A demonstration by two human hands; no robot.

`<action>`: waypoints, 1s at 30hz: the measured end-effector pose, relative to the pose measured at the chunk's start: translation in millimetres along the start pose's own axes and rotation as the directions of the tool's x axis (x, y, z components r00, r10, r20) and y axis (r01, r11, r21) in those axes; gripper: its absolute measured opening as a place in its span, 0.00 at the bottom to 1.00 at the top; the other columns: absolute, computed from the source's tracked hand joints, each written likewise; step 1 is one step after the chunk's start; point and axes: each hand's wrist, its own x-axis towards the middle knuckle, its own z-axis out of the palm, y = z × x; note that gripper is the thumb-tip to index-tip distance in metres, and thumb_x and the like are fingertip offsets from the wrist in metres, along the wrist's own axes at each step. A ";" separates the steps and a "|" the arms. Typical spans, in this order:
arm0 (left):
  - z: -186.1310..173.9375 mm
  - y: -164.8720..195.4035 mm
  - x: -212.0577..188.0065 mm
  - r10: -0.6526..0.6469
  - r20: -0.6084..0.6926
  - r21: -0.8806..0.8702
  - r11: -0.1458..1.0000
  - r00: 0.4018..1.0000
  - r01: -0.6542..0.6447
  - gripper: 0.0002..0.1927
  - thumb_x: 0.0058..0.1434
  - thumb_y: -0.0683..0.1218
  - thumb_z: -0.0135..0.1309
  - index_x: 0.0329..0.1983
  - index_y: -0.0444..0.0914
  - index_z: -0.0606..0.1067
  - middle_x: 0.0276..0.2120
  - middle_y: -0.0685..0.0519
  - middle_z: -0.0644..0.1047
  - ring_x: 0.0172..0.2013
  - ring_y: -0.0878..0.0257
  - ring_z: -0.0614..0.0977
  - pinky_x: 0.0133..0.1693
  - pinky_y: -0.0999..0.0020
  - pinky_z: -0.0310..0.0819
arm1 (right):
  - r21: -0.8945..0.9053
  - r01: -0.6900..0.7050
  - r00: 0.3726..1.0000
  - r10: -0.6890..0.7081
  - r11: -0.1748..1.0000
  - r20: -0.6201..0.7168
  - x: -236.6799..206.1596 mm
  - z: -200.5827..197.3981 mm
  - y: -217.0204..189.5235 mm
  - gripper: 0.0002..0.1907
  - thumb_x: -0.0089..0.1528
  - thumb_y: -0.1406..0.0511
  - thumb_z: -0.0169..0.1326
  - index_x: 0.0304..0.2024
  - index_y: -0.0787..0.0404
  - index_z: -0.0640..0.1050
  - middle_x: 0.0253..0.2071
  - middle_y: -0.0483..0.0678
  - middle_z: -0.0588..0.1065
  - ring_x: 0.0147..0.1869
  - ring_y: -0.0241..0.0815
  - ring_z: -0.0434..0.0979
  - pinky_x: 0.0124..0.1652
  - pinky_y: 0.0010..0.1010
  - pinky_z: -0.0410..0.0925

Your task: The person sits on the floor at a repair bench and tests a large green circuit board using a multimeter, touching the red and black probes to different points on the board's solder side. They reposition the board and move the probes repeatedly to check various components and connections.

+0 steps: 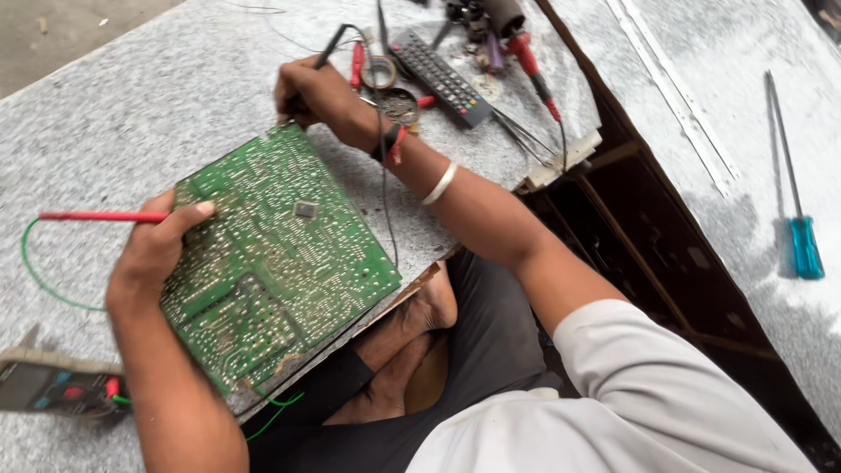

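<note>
Grey speckled tabletop (131, 105) carries a green circuit board (276, 263), solder side up, overhanging the near edge above the person's lap. Left hand (158, 250) pinches a red probe (101, 216); right hand (320, 92) is clenched on a black probe (333, 44). Board looks stiff, light, fragile; best held by its edges. Open room lies left; a remote (442, 79) crowds beyond.

Just the one cam here, strapped to your head, looking steeply down and slightly forward. It's close in over the circuit board (279, 263) on the stone slab (131, 114) above your lap.
</note>
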 end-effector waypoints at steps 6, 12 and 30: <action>6.0 2.7 -1.9 -0.013 -0.025 -0.012 1.000 1.000 0.013 0.16 0.64 0.48 0.53 0.50 0.33 0.76 0.37 0.57 0.78 0.33 0.70 0.76 0.38 0.72 0.71 | -0.036 0.059 0.997 -0.056 0.998 0.061 -5.2 -4.3 -2.4 0.17 0.63 0.64 0.45 0.24 0.65 0.77 0.22 0.49 0.76 0.20 0.33 0.67 0.22 0.27 0.61; 0.1 -1.1 4.3 0.008 -0.013 0.037 0.999 1.000 -0.007 0.16 0.63 0.49 0.53 0.49 0.34 0.76 0.37 0.57 0.78 0.35 0.69 0.75 0.39 0.71 0.71 | -0.017 -0.011 1.000 0.011 1.000 0.009 6.7 -9.9 10.4 0.15 0.63 0.63 0.46 0.26 0.63 0.77 0.24 0.48 0.77 0.24 0.36 0.74 0.26 0.28 0.66; -13.3 9.1 -9.9 0.067 -0.024 0.067 0.996 0.997 -0.065 0.20 0.61 0.54 0.57 0.47 0.33 0.76 0.36 0.58 0.77 0.36 0.71 0.74 0.38 0.73 0.69 | -0.027 0.036 0.994 -0.033 0.999 0.105 14.0 -5.5 18.1 0.13 0.65 0.65 0.45 0.28 0.62 0.75 0.29 0.50 0.78 0.28 0.36 0.74 0.29 0.25 0.64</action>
